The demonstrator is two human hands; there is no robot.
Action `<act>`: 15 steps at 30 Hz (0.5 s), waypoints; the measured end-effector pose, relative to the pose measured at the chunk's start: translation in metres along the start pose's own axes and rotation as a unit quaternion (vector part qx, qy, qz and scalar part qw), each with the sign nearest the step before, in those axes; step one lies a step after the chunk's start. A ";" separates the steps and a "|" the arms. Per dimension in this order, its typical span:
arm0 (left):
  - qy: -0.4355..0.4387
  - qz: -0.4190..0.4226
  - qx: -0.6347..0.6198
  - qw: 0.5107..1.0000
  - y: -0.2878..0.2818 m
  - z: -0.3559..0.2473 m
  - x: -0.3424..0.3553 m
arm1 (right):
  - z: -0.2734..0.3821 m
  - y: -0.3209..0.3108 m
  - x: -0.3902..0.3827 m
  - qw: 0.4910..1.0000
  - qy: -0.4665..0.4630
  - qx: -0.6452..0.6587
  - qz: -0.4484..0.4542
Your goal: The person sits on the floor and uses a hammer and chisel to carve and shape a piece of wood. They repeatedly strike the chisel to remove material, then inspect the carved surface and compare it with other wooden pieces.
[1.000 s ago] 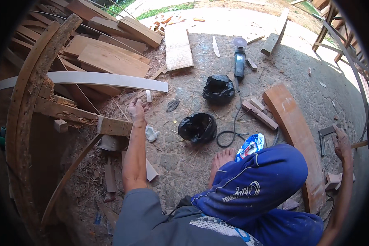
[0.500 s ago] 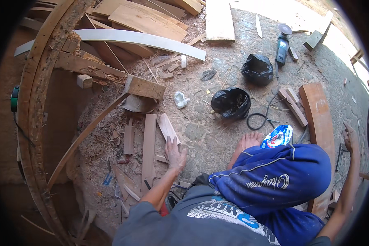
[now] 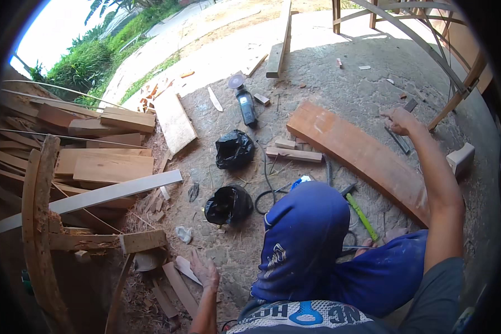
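Our left hand (image 3: 206,273) rests flat and spread on the ground beside wood offcuts (image 3: 178,284) at seven o'clock. Our right hand (image 3: 398,119) pinches loosely at a flat metal strip (image 3: 398,140) at two o'clock; we should grip it firmly before lifting.

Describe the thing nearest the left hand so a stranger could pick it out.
Start at the curved timber frame on the left. Beside its foot, the left hand rests on the ground; the pale, flat wood offcut lies just left of it, lighter than the brown slats beside it.
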State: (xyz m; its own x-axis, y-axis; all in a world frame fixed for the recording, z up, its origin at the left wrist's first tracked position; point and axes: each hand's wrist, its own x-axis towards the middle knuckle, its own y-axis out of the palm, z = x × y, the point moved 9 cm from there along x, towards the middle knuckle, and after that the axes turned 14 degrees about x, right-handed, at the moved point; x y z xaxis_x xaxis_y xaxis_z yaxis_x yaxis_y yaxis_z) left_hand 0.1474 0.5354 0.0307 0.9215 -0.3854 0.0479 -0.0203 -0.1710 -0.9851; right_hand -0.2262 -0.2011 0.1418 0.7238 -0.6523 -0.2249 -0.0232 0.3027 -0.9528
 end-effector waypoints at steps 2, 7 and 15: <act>0.022 -0.022 0.014 0.999 -0.036 -0.028 0.015 | 0.004 0.045 0.017 0.998 -0.020 0.052 0.005; 0.144 0.011 -0.138 0.980 -0.010 -0.138 0.045 | -0.007 -0.006 -0.005 0.993 0.113 0.029 0.028; 0.326 0.033 -0.342 0.881 0.065 -0.301 0.143 | -0.055 -0.004 -0.061 0.985 0.165 0.056 0.009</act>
State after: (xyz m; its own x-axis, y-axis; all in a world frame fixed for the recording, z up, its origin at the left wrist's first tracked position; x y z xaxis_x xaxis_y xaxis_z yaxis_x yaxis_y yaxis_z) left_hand 0.1608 0.1962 0.0228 0.4950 -0.8158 0.2993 -0.4993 -0.5489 -0.6704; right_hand -0.3084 -0.2003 0.1483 0.4609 -0.8301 -0.3139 0.0556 0.3800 -0.9233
